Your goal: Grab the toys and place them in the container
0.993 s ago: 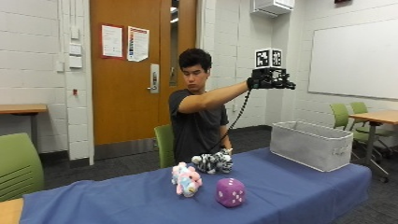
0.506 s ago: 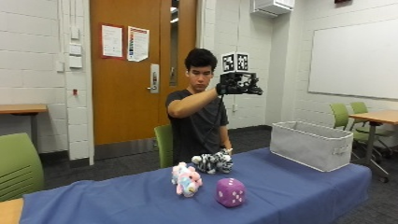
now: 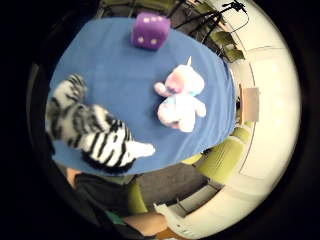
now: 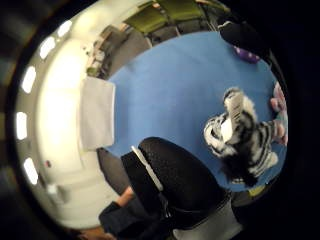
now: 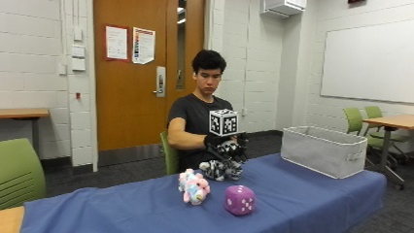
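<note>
Scene: a person sits behind a table (image 5: 310, 204) covered in blue cloth, three soft toys in front of them and a grey fabric container (image 5: 323, 149) at the far end, to the person's left.

Right hand: the gloved right hand (image 5: 228, 147) hangs just above the striped toy, palm down. From the palm views the toy sits below the hand, apart from it, with nothing between the fingers; the one gloved finger (image 4: 175, 175) that shows looks relaxed rather than curled, though the outside view is too poor to be sure.

Zebra plush: the black-and-white zebra plush (image 5: 221, 169) lies on the cloth nearest the person — directly under the glove.

Unicorn plush: the pink-and-white unicorn plush (image 5: 195, 187) stands just beside it, toward the table's front edge.

Plush die: the purple plush die (image 5: 239, 199) sits near the unicorn, closest to the front edge.

Container: well apart from all three toys; whether anything is in it I cannot see.

Step in hand: I judge this the reach for a toy — the zebra, by the hand's position.

Next move: lower onto the zebra, close the fingers round its body, lift clear of the unicorn, then carry it across to the container.
</note>
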